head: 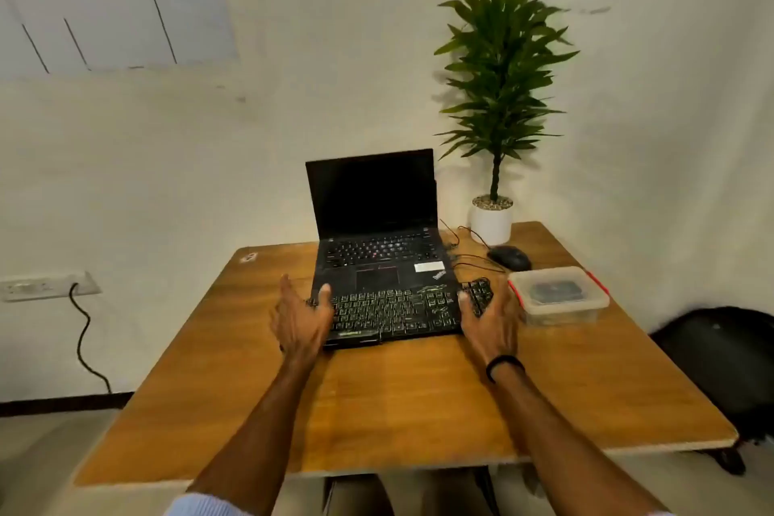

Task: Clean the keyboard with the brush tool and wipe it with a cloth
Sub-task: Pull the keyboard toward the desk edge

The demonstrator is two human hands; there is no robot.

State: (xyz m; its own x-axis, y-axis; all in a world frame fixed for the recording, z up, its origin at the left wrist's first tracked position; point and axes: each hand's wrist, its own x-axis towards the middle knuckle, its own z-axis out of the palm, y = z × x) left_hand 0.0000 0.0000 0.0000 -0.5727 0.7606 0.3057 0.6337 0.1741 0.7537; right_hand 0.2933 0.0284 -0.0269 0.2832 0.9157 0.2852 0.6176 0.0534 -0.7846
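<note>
Left grip (299, 318) and right grip (490, 316), both wide, flank the keyboard (393, 312), thumbs touching it. Lifted unevenly, it could slip and knock the laptop (377, 256) beyond them.

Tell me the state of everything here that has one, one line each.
Left hand: open, at keyboard's left end.
Right hand: open, at keyboard's right end.
Keyboard: in front of laptop, between both hands.
Laptop: lid open, screen dark.
Box: lid on.
Mouse: untouched.
Plant: upright.
</note>
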